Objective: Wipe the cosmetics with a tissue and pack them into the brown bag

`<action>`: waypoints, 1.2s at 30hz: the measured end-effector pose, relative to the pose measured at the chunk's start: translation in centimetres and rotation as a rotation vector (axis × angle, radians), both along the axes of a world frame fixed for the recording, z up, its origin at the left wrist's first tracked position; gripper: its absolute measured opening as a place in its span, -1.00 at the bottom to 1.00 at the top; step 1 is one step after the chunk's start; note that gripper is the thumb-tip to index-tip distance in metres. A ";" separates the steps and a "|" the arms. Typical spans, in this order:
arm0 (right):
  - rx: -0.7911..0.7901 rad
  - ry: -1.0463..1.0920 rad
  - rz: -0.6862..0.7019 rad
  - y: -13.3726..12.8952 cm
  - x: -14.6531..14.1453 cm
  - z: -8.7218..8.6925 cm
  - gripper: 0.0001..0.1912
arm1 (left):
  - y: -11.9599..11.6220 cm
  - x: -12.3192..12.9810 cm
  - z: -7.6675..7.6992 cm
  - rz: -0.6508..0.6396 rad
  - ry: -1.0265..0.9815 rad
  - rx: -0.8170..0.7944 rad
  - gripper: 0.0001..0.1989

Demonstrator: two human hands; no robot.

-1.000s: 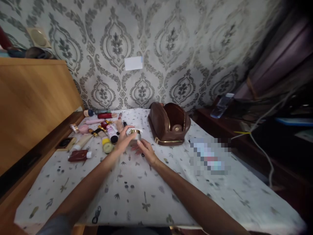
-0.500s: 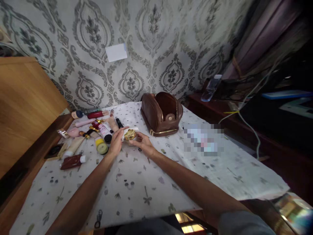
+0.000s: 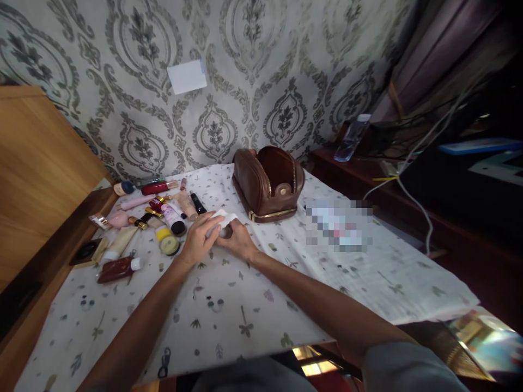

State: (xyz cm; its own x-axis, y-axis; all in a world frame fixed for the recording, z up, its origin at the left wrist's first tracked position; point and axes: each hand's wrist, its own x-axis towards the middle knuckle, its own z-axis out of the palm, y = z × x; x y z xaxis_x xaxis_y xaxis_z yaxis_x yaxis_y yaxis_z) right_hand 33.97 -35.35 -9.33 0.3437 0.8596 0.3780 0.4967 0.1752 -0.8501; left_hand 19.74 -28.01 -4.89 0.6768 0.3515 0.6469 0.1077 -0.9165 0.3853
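My left hand (image 3: 200, 238) is closed over a white tissue (image 3: 225, 217), pressing it onto the top of a small jar (image 3: 226, 232). From the other side my right hand (image 3: 240, 243) grips this jar, thumb and fingers around it. Its gold flower-shaped lid is covered by the tissue and my fingers. Left of my hands lie several cosmetics, among them a yellow-banded round jar (image 3: 167, 242), a white and pink tube (image 3: 173, 219) and a black tube (image 3: 198, 203). Behind my right hand stands an unzipped brown leather toiletry bag (image 3: 261, 190).
A bottle of dark red liquid (image 3: 115, 270) and a compact (image 3: 87, 251) lie at the left of the patterned cloth (image 3: 229, 337). On the right is a pixelated item (image 3: 337, 226). A clear bottle (image 3: 352, 138) and a cable (image 3: 420, 215) are beyond the cloth.
The tissue has come over the jar's gold lid, which showed before. My left hand has moved onto the jar's top. The view has shifted slightly.
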 end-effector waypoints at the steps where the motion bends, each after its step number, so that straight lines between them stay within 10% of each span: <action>1: 0.005 -0.029 -0.006 0.0 0.0 0.0 -0.59 | -0.2 0.0 0.2 0.018 0.032 0.008 -0.71; 24: -0.009 -0.114 0.004 -0.3 -0.4 0.0 -0.33 | -0.5 -0.3 3.4 0.501 0.672 -0.156 -0.52; 36: -0.004 -0.026 0.019 -0.2 -0.5 0.2 -0.36 | -0.4 -1.0 3.0 0.607 0.704 0.035 -0.38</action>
State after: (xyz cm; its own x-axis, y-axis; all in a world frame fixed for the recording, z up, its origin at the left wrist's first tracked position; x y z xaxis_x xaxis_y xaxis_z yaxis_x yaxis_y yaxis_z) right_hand 33.42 -35.59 -9.13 0.3177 0.8675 0.3827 0.5151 0.1809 -0.8378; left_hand 18.70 -28.41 -1.85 0.6237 0.7621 0.1736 0.7712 -0.6362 0.0220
